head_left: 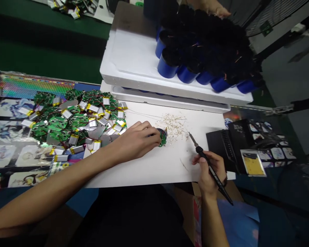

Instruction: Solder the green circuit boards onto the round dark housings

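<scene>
The left hand's fingers point(156, 135) curl over a round green circuit board point(163, 138); the right hand's fingers point(201, 160) close around a black pen-shaped soldering iron point(211, 169).

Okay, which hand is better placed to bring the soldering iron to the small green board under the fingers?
The right, I'd judge. The right hand grips the soldering iron, tip pointing away from the body, beside the board. The left hand is at the board.
</scene>
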Action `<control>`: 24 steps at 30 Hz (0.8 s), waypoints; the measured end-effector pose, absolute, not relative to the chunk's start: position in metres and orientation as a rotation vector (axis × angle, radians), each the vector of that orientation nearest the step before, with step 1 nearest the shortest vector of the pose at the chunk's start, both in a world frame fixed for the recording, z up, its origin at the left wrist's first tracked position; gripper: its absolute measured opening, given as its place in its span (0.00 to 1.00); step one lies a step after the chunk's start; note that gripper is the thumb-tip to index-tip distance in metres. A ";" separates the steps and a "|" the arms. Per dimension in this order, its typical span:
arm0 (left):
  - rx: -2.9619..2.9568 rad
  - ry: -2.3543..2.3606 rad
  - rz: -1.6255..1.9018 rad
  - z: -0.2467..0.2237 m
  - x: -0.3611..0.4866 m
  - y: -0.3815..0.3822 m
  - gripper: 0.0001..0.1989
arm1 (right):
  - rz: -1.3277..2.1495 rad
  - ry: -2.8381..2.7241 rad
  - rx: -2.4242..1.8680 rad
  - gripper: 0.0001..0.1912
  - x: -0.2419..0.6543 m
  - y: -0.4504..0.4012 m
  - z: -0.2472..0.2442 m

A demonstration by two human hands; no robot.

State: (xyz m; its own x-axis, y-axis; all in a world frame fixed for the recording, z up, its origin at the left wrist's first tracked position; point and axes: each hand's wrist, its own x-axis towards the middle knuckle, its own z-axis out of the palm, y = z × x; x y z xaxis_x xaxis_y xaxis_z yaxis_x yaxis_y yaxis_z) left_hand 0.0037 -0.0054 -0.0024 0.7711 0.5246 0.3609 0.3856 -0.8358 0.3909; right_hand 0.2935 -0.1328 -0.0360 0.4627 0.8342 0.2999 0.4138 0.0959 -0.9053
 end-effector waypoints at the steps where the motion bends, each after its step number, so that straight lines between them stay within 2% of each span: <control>1: 2.665 0.704 0.676 -0.003 0.004 -0.005 0.10 | 0.442 -1.132 -1.534 0.12 0.294 -0.134 -0.038; 17: 2.582 0.705 0.659 0.000 0.002 -0.006 0.09 | 0.475 -1.104 -1.583 0.12 0.296 -0.136 -0.041; 24: 2.602 0.730 0.596 0.005 0.002 -0.005 0.11 | 0.292 -1.052 -1.632 0.25 0.297 -0.129 -0.052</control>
